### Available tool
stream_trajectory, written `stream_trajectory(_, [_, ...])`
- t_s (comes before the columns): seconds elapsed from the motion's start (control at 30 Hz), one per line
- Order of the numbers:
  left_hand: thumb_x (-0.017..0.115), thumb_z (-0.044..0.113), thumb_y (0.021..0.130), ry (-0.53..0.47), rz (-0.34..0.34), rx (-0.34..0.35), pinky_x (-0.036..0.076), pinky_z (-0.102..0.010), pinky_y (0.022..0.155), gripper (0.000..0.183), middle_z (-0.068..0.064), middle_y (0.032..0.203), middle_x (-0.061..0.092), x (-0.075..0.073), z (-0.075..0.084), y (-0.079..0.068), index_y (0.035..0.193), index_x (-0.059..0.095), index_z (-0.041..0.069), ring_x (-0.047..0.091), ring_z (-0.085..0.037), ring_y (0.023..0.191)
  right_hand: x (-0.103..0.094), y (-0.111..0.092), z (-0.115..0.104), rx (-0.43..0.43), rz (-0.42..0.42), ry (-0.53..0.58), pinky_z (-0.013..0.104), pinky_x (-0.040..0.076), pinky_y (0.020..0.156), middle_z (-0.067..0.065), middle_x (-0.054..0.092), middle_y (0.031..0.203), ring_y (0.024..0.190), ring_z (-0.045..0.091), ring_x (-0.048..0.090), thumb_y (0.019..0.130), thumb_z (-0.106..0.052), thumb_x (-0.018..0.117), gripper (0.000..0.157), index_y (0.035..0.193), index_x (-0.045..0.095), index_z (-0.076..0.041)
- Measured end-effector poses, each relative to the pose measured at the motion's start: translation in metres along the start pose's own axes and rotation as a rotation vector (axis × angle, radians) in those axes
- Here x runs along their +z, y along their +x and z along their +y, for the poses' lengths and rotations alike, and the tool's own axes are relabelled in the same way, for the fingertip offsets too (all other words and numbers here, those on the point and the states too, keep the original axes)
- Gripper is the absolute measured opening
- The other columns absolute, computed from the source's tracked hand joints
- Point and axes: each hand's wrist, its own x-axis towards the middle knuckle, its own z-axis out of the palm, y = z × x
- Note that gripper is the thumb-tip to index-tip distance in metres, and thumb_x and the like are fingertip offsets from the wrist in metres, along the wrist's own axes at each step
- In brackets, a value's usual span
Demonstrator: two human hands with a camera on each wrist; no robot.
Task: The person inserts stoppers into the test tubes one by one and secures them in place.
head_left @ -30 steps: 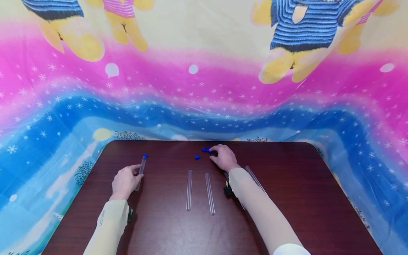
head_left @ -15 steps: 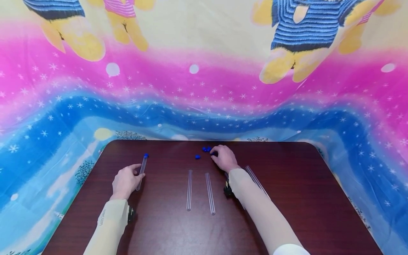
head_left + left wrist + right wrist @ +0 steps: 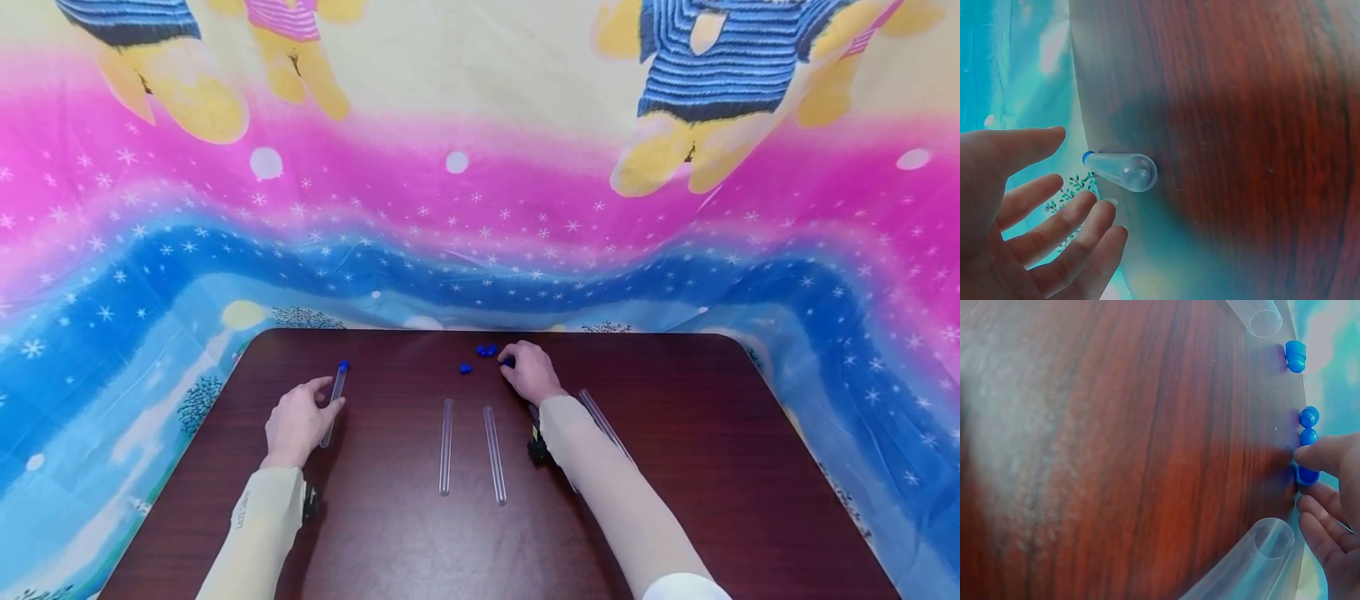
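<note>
On the left, a clear test tube (image 3: 339,385) with a blue cap (image 3: 343,365) on its far end lies on the table. My left hand (image 3: 295,421) is spread around it; in the left wrist view, thumb and fingers stand apart from the tube (image 3: 1124,170). At the back of the table, my right hand (image 3: 531,373) pinches a loose blue cap (image 3: 1307,475) between thumb and fingers, which partly cover it. Just left of that hand are two blue caps (image 3: 486,351) side by side, and another cap (image 3: 466,368) lies slightly nearer.
Two uncapped tubes (image 3: 446,450) (image 3: 495,458) lie mid-table, pointing away from me. Another tube (image 3: 603,425) is partly covered by the right forearm, and a further one shows only its end beneath the sleeve. A patterned cloth (image 3: 465,275) hangs behind the table (image 3: 390,550).
My left fingers have loosened from around the capped tube, which stays in place. My right hand has drawn one cap slightly right, away from the pair beside it.
</note>
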Motion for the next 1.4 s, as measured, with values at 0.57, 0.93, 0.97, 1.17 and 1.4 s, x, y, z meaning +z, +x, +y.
stream_trajectory(0.57, [0.071,0.044,0.095,0.023,0.059,0.102,0.048,-0.042,0.054,0.058,-0.012,0.099,0.067,-0.003,0.025,-0.004,0.141,0.061,0.011,0.058,-0.026,0.069,-0.005,-0.001,0.000,-0.046,0.096,-0.041,0.042,0.051,0.090,0.011,0.066,0.108,0.102,0.028,0.062,0.109,-0.015,0.048,0.023,0.112,0.067,-0.004])
stream_trajectory(0.93, [0.072,0.042,0.094,0.034,0.055,0.148,0.052,-0.046,0.061,0.055,-0.014,0.109,0.070,0.003,0.036,-0.008,0.140,0.062,0.013,0.066,-0.028,0.083,-0.008,-0.004,0.002,0.000,0.129,0.068,0.039,0.050,0.075,0.007,0.060,0.096,0.083,0.022,0.057,0.102,-0.024,0.065,0.019,0.110,0.067,-0.006])
stream_trajectory(0.97, [0.072,0.042,0.094,0.034,0.053,0.151,0.053,-0.047,0.062,0.055,-0.014,0.109,0.070,0.004,0.037,-0.008,0.140,0.062,0.013,0.066,-0.030,0.085,-0.009,-0.005,0.002,0.005,0.133,0.075,0.039,0.050,0.076,0.007,0.060,0.096,0.083,0.022,0.058,0.101,-0.022,0.067,0.019,0.110,0.067,-0.006])
stream_trajectory(1.17, [0.072,0.044,0.094,0.016,0.032,0.156,0.053,-0.051,0.067,0.056,-0.013,0.112,0.071,0.009,0.046,-0.012,0.141,0.062,0.014,0.068,-0.033,0.089,-0.015,-0.009,0.001,0.032,0.162,0.131,0.041,0.052,0.082,0.009,0.064,0.099,0.090,0.024,0.062,0.094,-0.013,0.075,0.022,0.112,0.068,-0.003])
stream_trajectory(1.4, [0.072,0.047,0.093,0.012,0.036,0.210,0.053,-0.052,0.065,0.056,-0.009,0.110,0.073,0.018,0.059,-0.017,0.139,0.064,0.017,0.069,-0.031,0.088,-0.021,-0.010,0.003,0.029,0.172,0.141,0.041,0.053,0.083,0.009,0.065,0.102,0.092,0.023,0.062,0.093,-0.012,0.077,0.021,0.110,0.070,-0.003])
